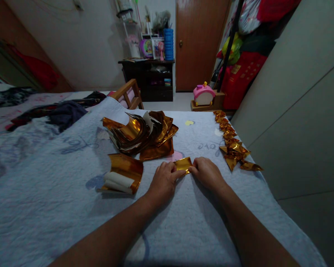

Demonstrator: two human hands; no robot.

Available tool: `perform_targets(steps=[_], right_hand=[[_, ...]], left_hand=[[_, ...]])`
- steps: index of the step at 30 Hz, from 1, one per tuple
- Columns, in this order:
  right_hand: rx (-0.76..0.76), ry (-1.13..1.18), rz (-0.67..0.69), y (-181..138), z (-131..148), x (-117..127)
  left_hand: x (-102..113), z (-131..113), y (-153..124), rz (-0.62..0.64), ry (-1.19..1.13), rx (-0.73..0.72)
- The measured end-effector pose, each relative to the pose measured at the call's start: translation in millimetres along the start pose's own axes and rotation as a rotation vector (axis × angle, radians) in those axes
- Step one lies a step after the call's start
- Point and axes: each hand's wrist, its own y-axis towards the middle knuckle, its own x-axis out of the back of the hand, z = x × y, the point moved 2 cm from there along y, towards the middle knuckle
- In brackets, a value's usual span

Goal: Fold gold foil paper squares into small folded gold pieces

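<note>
A small folded strip of gold foil paper (183,164) lies between my hands on the light blue bedcover. My left hand (164,178) presses on its left part, thumb along the near edge. At the right end, my right hand (207,172) pinches the strip between thumb and curled fingers. Beyond my left hand rests a fanned pile of gold foil sheets (144,133). Closer to me on the left, a few curled foil sheets (125,170) show their pale backs. Folded gold foil pieces (235,150) form a row along the bed's right edge.
The bedcover (80,215) bears printed lettering and hearts. Crumpled dark clothes (69,115) lie at the far left. Past the bed stand a wooden chair (129,94), a dark cabinet (147,79) and a pink toy case (204,95). A pale wardrobe (300,111) borders the right side.
</note>
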Motion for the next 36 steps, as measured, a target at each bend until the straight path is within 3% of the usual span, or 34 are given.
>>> perform_targets(steps=[11,19,24,27,31,36], right_hand=[[-0.028,0.026,-0.011,-0.1,-5.6,1.0],[0.051,0.114,-0.059,-1.9,-14.4,-2.9],[0.247,0.322,-0.242,-11.5,-7.1,2.2],[0.390,0.384,-0.199,-15.3,4.0,-2.5],[0.375,0.231,-0.100,-10.5,10.2,-18.5],[0.323,0.086,-0.097,-4.2,12.0,-26.5]], left_hand=[[3.7,-4.6,-3.2,0.012,0.203,-0.098],[9.6,-13.6,-4.3,0.041,0.285,-0.167],[8.2,-12.6,-4.6,0.039,0.294,-0.173],[6.8,-12.2,-4.7,0.017,0.286,-0.180],[4.9,-10.7,-4.1,0.016,0.275,-0.172],[4.3,-4.2,-2.2,0.000,0.105,-0.071]])
